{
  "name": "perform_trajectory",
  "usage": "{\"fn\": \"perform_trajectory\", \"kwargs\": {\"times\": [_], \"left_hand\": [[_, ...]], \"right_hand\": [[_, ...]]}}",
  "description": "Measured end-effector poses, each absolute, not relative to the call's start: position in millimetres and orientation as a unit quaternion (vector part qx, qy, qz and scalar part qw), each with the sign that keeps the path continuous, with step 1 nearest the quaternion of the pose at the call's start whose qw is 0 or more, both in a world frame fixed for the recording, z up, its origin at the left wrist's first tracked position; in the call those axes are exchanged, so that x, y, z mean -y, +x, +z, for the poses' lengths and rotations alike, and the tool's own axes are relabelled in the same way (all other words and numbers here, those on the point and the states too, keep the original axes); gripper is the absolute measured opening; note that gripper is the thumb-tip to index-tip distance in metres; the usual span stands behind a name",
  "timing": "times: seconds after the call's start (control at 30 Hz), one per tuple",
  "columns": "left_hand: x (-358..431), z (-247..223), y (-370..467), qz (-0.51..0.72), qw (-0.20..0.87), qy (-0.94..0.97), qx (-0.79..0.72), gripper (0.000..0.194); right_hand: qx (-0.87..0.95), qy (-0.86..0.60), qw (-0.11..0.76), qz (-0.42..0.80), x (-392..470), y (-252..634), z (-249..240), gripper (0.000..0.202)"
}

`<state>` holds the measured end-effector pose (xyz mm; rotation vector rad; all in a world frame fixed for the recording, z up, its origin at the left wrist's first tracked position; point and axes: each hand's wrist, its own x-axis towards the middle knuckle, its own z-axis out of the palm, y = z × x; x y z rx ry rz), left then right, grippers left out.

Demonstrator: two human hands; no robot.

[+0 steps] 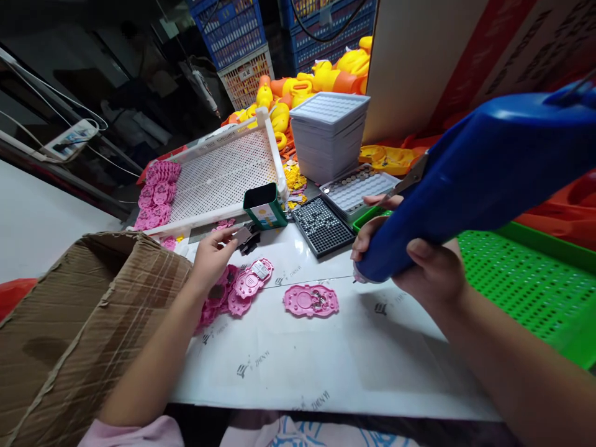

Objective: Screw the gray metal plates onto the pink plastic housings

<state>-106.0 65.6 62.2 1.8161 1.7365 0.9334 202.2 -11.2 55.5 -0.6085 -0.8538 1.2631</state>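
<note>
1. Here's the left hand (215, 254), reaching over the table (298, 366), thumb and fingertips pinching at a flat grey piece (243, 235) right by the small dark pieces (252, 243).
2. Over on the other side, the right hand (428, 273) has its fingers wrapped around the big blue tool (470, 167), tip angled down, above the tabletop and to the right of the single pink plate (311, 300).
3. That pink plate lies flat in the middle, apart from both hands, small metallic parts showing on its right half.
4. Just below the left hand, it's a heap of pink plates (239, 295), overlapping one another, the top one carrying a pale metallic piece.
5. Beyond the dark pieces stands the open green tin (266, 211); to its right, the black gridded tray (322, 227) lies near a stack of white trays (328, 139).
6. And flanking it all, a cardboard box (107, 304) at left, a green basket (521, 273) at right.
</note>
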Motion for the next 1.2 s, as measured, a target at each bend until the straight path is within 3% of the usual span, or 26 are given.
{"fn": "perform_trajectory", "kwargs": {"times": [0.2,0.3,0.4,0.53,0.63,0.93,1.2], "left_hand": [[-34.4,61.7,-70.6,0.329,0.347,0.662,-0.577,0.045],[-20.6,56.8,-55.0,0.311,0.385,0.684,-0.536,0.032],[-9.6,46.7,-42.8,0.28,0.308,0.798,-0.436,0.022],[0.8,28.7,-31.2,0.243,0.117,0.927,-0.26,0.023],[6.2,20.6,-28.1,0.22,0.059,0.948,-0.224,0.025],[10.8,19.0,-39.7,0.189,0.165,0.924,-0.287,0.032],[10.8,11.8,-30.4,0.211,0.175,0.923,-0.272,0.017]], "right_hand": [[0.391,-0.264,0.683,0.558,9.4,202.8,55.5,0.051],[0.388,-0.262,0.695,0.546,6.8,202.0,53.9,0.056],[0.383,-0.262,0.703,0.539,4.8,201.1,53.4,0.063],[0.383,-0.259,0.702,0.541,4.0,200.6,53.9,0.063],[0.383,-0.25,0.704,0.543,4.2,200.7,53.9,0.06],[0.403,-0.253,0.699,0.534,4.7,201.3,54.0,0.055],[0.409,-0.266,0.689,0.536,6.9,202.2,56.6,0.052]]}}
